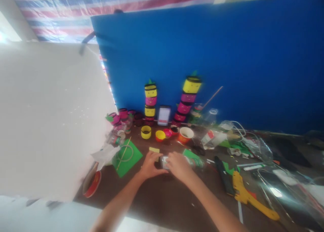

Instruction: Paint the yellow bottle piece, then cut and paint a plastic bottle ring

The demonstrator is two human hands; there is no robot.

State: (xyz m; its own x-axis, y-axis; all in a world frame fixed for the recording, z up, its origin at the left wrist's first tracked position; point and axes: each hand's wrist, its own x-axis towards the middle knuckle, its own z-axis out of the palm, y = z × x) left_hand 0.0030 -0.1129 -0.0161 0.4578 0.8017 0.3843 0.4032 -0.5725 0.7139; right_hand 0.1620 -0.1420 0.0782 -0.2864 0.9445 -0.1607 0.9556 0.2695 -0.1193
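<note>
A clear plastic bottle [197, 162] with a green label lies on its side just above the brown table. My right hand [178, 164] is wrapped over its middle and hides part of it. Around the bottle's left end curves my left hand [150, 166], fingertips above and thumb below, gripping that end. Behind the left fingers is a small yellow piece [154, 150]. A green sheet [128, 157] with a ring and a thin stick on it lies to the left. Another green piece [190, 153] sits behind the bottle.
Two stacks of yellow and pink cups, a left stack [151, 102] and a right stack [186, 100], stand against the blue board [215, 50]. A paper cup [186, 135] and a yellow ring [146, 132] are in front. Right: a yellow glue gun [249, 196], scraps. Left: a red-rimmed roll [93, 184].
</note>
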